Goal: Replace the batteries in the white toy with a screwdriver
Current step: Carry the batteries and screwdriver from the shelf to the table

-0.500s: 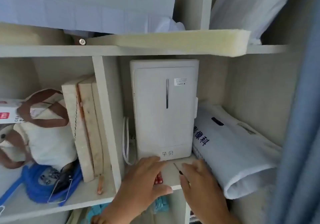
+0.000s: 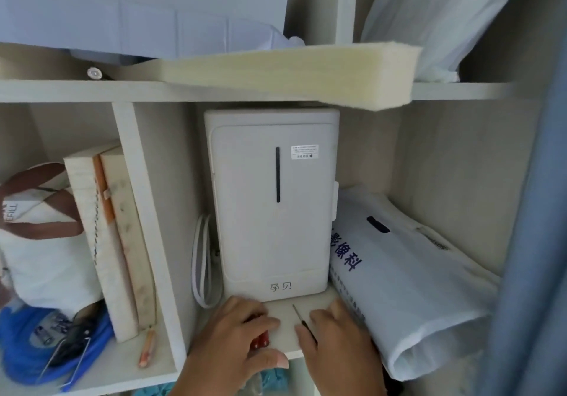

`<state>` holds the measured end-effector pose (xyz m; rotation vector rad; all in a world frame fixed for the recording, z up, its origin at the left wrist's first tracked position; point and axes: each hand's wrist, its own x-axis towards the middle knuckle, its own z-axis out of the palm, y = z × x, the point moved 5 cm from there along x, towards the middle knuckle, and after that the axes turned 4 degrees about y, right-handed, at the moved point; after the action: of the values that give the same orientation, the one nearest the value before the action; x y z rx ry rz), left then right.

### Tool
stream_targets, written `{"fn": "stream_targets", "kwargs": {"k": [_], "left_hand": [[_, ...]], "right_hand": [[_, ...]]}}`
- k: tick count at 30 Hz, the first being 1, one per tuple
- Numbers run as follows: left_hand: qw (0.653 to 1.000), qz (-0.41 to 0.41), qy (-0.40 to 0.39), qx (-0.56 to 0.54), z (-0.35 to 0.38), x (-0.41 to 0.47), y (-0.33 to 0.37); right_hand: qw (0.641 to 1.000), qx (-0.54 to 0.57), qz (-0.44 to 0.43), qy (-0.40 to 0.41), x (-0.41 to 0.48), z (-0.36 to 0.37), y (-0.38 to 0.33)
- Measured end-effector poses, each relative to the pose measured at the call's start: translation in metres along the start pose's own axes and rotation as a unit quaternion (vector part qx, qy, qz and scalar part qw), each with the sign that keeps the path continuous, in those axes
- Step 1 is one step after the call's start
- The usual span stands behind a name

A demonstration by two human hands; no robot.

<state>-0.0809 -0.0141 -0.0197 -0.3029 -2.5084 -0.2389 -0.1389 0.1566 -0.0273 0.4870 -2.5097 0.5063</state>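
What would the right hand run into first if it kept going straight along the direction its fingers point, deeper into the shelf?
Probably the lower front of the white appliance, standing just beyond the right hand; the screwdriver tip would likely touch first. The white plastic bag lies close alongside, and depth is unclear.

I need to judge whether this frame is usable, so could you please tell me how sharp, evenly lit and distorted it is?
Head view: soft, even daylight, no glare; the white box is fairly sharp, though its small label is unreadable; the foam slab and curtain look blurred; shelf edges bow from the wide lens.
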Motion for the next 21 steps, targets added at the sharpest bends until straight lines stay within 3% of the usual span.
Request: {"fn": "stream_targets", "kwargs": {"k": [6, 12, 17, 21], "left_hand": [[0.998, 0.009, 0.046, -0.033, -0.001, -0.003, 0.005], [0.999, -0.036, 0.026, -0.031, -0.003, -0.010, 0.006], [0.997, -0.057, 0.033, 0.030, -0.007, -0.009, 0.010], [0.995, -0.026, 0.036, 0.093, -0.006, -0.008, 0.016]], "right_hand": [[0.999, 0.033, -0.009, 0.007, -0.003, 0.001, 0.000], [0.999, 0.046, 0.008, -0.018, -0.005, 0.004, 0.001], [0.998, 0.055, 0.005, -0.016, -0.006, -0.001, -0.001], [0.998, 0.056, -0.001, -0.019, -0.006, -0.003, -0.002]]}}
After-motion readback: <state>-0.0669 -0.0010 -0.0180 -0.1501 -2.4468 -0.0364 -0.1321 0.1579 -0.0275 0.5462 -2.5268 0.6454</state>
